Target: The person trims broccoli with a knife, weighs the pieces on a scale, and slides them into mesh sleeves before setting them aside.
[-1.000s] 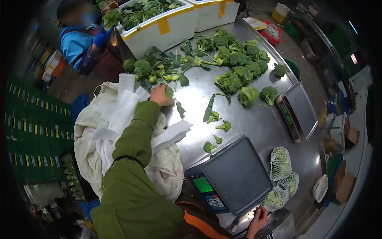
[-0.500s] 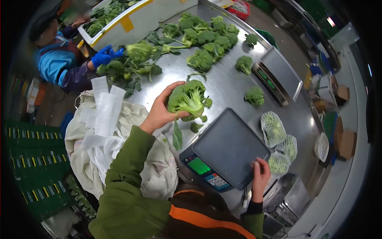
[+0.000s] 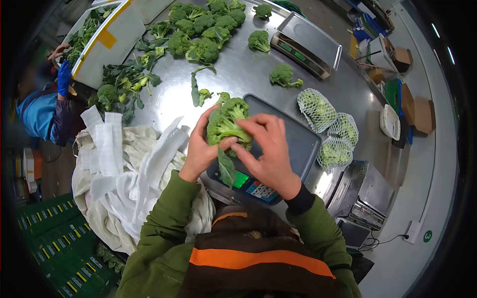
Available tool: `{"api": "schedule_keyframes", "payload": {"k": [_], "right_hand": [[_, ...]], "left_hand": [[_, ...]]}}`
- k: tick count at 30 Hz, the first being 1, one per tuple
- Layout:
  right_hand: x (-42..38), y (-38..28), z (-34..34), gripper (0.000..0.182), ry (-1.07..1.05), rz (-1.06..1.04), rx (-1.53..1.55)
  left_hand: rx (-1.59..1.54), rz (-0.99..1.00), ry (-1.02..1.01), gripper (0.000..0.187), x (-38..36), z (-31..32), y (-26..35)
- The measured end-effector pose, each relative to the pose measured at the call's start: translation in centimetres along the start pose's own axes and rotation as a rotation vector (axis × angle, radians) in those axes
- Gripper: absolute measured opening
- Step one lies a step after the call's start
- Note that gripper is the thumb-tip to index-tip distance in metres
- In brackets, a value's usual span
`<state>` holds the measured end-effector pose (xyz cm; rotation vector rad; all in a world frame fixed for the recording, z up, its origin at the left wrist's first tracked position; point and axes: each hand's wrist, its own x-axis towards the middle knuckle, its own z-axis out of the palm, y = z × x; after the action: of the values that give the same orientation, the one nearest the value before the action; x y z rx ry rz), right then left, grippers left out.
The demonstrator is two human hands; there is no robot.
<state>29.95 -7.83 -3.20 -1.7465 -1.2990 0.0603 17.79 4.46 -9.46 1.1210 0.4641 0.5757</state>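
Observation:
My left hand [image 3: 198,151] holds a head of broccoli [image 3: 223,120] from its left side, tilted so the pale stalk branches face me. A green leaf [image 3: 226,168] hangs below it. From the right, my right hand [image 3: 272,155] has its thumb and fingers closed on the broccoli's stalk side; the fingertips partly hide what they pinch. Underneath lies a dark scale [image 3: 295,136] with a lit green display [image 3: 240,180], partly covered by my hands. Small broccoli pieces [image 3: 204,96] rest on the metal table just beyond.
Several broccoli heads [image 3: 203,49] are piled on the steel table [image 3: 238,74]. Netted broccoli [image 3: 316,109] lies right of the scale. A second scale [image 3: 309,42] stands farther back. A white sack with foam nets [image 3: 141,198] is at left. A co-worker's blue-gloved hand [image 3: 64,78] is beside a foam box [image 3: 117,37].
My right hand has moved from the scale's right edge up to the broccoli and closed on it. The view has shifted. The co-worker's gloved hand has moved to the foam box.

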Motion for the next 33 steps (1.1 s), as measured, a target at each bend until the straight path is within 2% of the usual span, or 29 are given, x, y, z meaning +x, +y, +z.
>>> {"api": "schedule_keyframes", "payload": {"k": [1,3,4,5,7,8,10,12,15,17,18,19,21,22,24,25,27,28,30,31,33], "right_hand": [[0.0,0.6,0.1,0.034,0.002,0.004,-0.003],[-0.2,1.9,0.6,0.024,-0.096,-0.156,-0.043],[-0.3,1.7,0.8,0.014,-0.069,-0.117,-0.018],[-0.5,1.7,0.9,0.014,-0.07,-0.117,-0.017],[-1.0,2.0,1.2,0.013,-0.028,0.128,0.217],[-1.1,2.1,1.2,0.013,-0.028,0.133,0.219],[-0.3,2.8,1.5,0.018,0.387,0.686,1.145],[0.9,5.4,0.1,0.026,0.487,0.647,1.249],[3.5,7.5,-1.4,0.035,0.392,0.674,1.155],[4.6,9.0,-1.6,0.047,0.063,0.515,0.648],[4.2,10.7,-1.1,0.055,0.111,0.515,0.558],[3.8,11.5,-1.4,0.055,0.118,0.515,0.558],[2.7,13.1,-3.1,0.052,0.159,0.369,0.068],[1.9,13.4,-4.4,0.052,0.155,0.375,0.069],[-0.5,13.4,-7.4,0.044,0.147,0.574,0.183],[-2.6,14.4,-8.6,0.044,0.15,0.58,0.183],[-8.0,16.8,-10.5,0.037,0.38,0.62,0.243],[-10.6,16.6,-11.9,0.033,0.446,0.704,0.253],[-16.2,16.2,-15.1,0.033,0.542,0.805,0.201],[-19.1,16.4,-16.4,0.033,0.596,0.847,0.196],[-25.7,17.8,-18.7,0.033,0.692,0.987,0.096]], "left_hand": [[0.048,0.022,-0.052,0.079,-0.1,-0.2,-0.4],[0.097,0.049,-0.105,0.078,-0.2,-0.4,-0.8],[0.113,0.026,-0.111,0.077,-0.2,-0.4,-1.0],[0.127,0.001,-0.114,0.077,-0.3,-0.5,-1.2],[0.058,-0.052,-0.14,0.073,-0.8,-0.5,-1.7],[-0.161,-0.177,-0.12,0.069,-1.4,0.1,-1.9],[-0.476,-0.35,-0.111,0.056,-2.2,0.6,-2.3],[-0.522,-0.37,-0.119,0.055,-2.6,0.6,-2.4],[-0.551,-0.379,-0.133,0.054,-2.9,0.8,-2.8],[-0.611,-0.417,-0.098,0.055,-2.7,1.0,-2.9],[-0.608,-0.411,-0.09,0.055,-2.6,1.0,-3.0],[-0.605,-0.414,-0.095,0.055,-2.6,0.8,-3.0],[-0.599,-0.403,-0.061,0.054,-2.8,0.6,-3.1],[-0.6,-0.408,-0.056,0.054,-3.0,0.5,-3.2],[-0.631,-0.39,-0.062,0.053,-3.1,0.4,-3.2],[-0.629,-0.396,-0.064,0.053,-3.3,0.1,-3.5],[-0.541,-0.317,0.015,0.05,-3.7,-0.6,-4.9],[-0.486,-0.352,0.005,0.048,-4.0,-1.1,-4.5],[-0.455,-0.296,-0.055,0.041,-4.4,-2.2,-5.3],[-0.543,-0.312,-0.022,0.04,-4.6,-2.7,-5.7],[-0.529,-0.307,-0.002,0.044,-4.9,-2.1,-5.3]]}}
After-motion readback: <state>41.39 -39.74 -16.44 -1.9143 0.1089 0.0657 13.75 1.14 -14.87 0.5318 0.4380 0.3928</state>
